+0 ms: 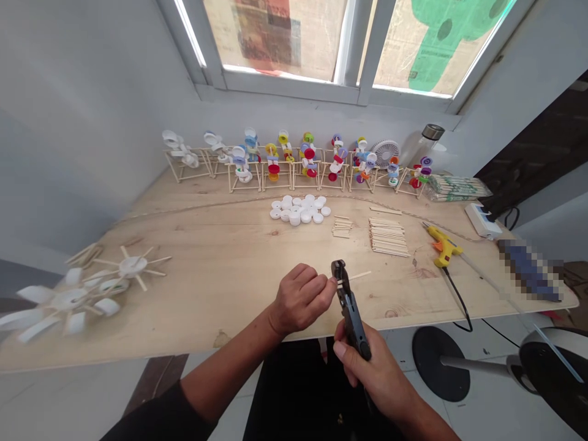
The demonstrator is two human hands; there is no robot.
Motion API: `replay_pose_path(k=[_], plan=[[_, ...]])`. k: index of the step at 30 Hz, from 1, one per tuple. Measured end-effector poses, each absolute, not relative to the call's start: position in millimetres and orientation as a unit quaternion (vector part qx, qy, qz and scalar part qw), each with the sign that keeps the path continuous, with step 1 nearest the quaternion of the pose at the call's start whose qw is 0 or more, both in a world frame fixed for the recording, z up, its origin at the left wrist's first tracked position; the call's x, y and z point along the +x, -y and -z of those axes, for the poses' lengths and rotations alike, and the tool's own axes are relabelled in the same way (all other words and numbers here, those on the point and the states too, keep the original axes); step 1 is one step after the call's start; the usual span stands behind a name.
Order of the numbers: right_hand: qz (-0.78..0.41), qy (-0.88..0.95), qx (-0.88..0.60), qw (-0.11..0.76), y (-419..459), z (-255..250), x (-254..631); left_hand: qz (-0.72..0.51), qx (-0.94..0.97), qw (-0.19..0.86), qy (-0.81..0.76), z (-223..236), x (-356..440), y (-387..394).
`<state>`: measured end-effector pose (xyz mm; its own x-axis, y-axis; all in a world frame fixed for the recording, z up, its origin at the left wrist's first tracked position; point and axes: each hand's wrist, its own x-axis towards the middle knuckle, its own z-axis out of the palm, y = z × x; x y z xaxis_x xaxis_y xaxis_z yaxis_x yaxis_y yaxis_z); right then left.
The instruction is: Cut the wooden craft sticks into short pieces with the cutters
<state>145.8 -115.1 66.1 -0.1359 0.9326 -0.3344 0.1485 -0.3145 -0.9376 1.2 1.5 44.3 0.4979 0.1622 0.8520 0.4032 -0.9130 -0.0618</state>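
Observation:
Near the front edge of the table, my left hand (305, 297) is closed, pinching one end of a thin wooden stick (361, 275). My right hand (374, 364) is wrapped around the handles of dark grey pliers (351, 315), whose head points away from me. The stick crosses at the jaws, and its other end sticks out to the right. Whether the jaws press on it, I cannot tell. Beyond my hands lie a pile of short sticks (342, 226), a stack of longer sticks (388, 237) and a cluster of white bottle caps (301, 210).
Colourful cap wheels on stick frames (307, 162) line the back. At left are white spoked pieces (133, 265). To the right lie a yellow glue gun (443, 245) with its cord, a power strip (482, 220) and bagged sticks (459, 187). A bottle (425, 144) stands behind.

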Motion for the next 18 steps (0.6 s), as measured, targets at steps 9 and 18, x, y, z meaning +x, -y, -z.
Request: replay_pose_path(k=[9,18], plan=[[-0.584,0.478,-0.569,0.328,113,-66,148,0.44,-0.872,0.127,0.172,-39,-2,-6],[-0.486,0.531,-0.627,0.296,110,-56,154,0.457,-0.844,-0.024,0.278,-48,8,18]])
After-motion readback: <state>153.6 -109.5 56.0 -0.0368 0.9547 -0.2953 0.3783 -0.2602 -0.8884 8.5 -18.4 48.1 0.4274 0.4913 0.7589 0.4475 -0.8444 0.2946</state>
